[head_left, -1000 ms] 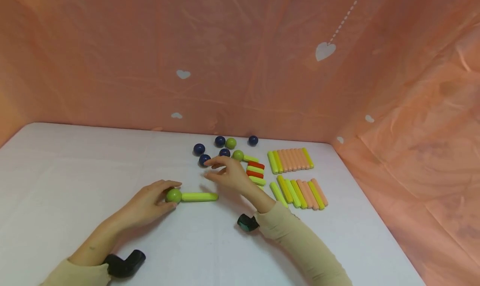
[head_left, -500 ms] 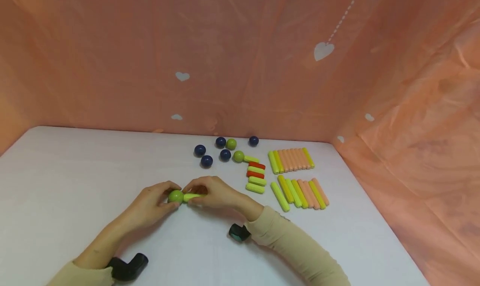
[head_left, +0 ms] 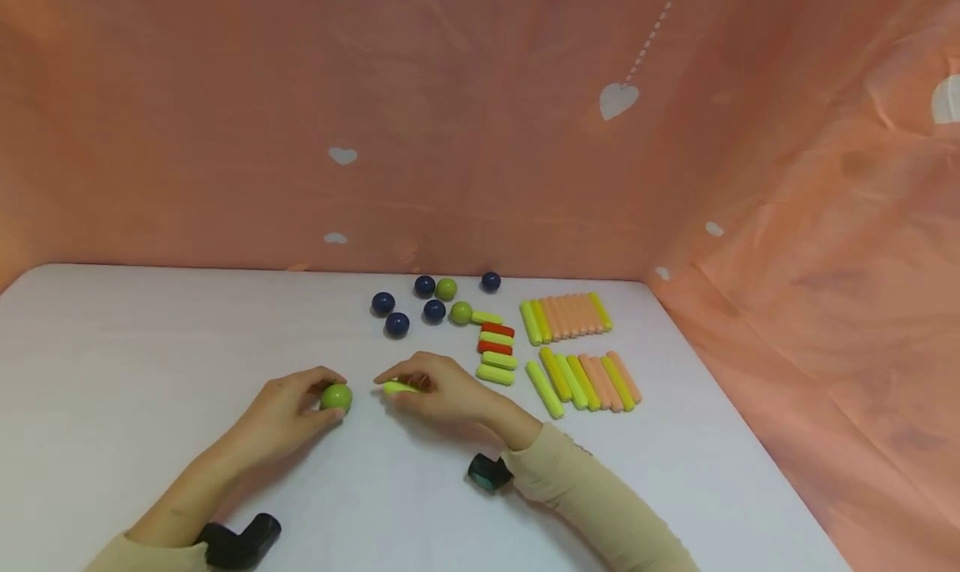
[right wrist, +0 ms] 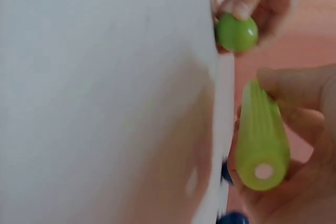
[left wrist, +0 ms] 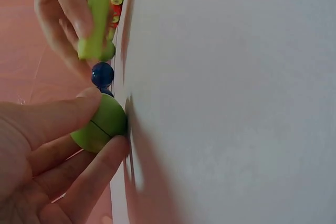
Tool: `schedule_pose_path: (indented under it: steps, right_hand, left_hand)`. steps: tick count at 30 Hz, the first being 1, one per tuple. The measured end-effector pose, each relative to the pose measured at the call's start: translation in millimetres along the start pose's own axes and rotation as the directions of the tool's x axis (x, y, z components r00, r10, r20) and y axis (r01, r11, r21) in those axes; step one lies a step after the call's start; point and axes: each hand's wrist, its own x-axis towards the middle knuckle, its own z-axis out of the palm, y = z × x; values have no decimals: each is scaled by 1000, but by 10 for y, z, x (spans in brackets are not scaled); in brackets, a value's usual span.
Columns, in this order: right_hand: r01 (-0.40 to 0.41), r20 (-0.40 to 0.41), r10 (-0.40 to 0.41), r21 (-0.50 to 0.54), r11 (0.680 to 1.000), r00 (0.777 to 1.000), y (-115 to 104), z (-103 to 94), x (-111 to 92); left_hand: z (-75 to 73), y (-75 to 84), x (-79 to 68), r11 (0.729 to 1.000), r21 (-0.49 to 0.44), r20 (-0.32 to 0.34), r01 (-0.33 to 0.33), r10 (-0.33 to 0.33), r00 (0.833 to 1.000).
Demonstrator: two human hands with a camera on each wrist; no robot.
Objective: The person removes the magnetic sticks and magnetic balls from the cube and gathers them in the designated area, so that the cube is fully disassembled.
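My left hand (head_left: 288, 412) holds a glossy green ball (head_left: 336, 398) between thumb and fingers, low over the white table. In the left wrist view a thin dark line crosses this ball (left wrist: 105, 121). To its right, my right hand (head_left: 442, 394) pinches a yellow-green ribbed stick (head_left: 400, 386), whose near end shows a pale round centre in the right wrist view. A small gap separates stick and ball. Most of the stick is hidden by my right fingers in the head view.
Behind the hands lie several dark blue balls (head_left: 397, 325), a green ball (head_left: 446, 289), and another green ball (head_left: 461, 313) touching a short stick (head_left: 487, 318). Short red and yellow-green sticks (head_left: 496, 348) are stacked nearby. Longer sticks (head_left: 573, 317) lie in two rows at right.
My right hand came down from above the table's middle, took hold of the yellow-green stick beside the ball, then drew it rightward, apart from the ball. The left hand stayed at the green ball.
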Motion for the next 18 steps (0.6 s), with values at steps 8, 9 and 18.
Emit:
schedule_pose_path:
  steps: [8,9,18]
  right_hand:
    - [-221,-114,254,241,945,960,198,-173,-296]
    - [-233,-135,273,253,939,952,228,-194,-335]
    - [-294,-310,387,307,905,868,420,-402,-662]
  left_hand:
    - [-7,-77,-32,1000,-7,-11,-6,6,1000]
    - [-8,-77,-35,1000,-9,-13,-9,8,1000]
    - [9,-77,-24,1000,-8,-8,-26,25,1000]
